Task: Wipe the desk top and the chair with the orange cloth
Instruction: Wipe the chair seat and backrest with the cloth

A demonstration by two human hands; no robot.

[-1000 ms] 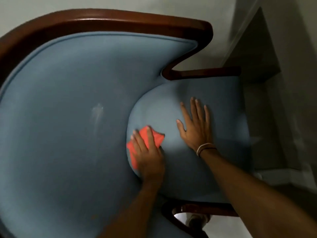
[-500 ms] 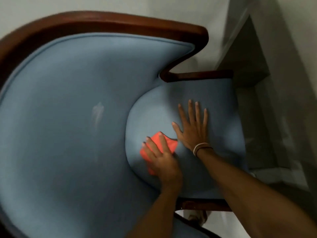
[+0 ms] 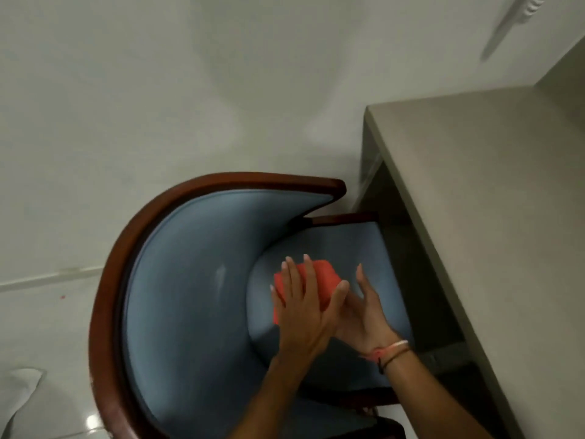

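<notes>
Orange cloth (image 3: pixel 319 282) (between both hands) over chair (image 3: pixel 196 280), beside desk (image 3: pixel 490 217).

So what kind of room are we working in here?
Probably a bedroom or hotel room, though that's a guess: an upholstered blue chair with a wooden frame is tucked at a plain desk on a pale tiled floor.

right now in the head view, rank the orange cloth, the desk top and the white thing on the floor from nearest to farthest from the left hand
1. orange cloth: under the left hand, over the chair seat.
2. desk top: off to the right, beyond the seat.
3. white thing: on the floor at far left, past the chair's wooden rim.
</notes>
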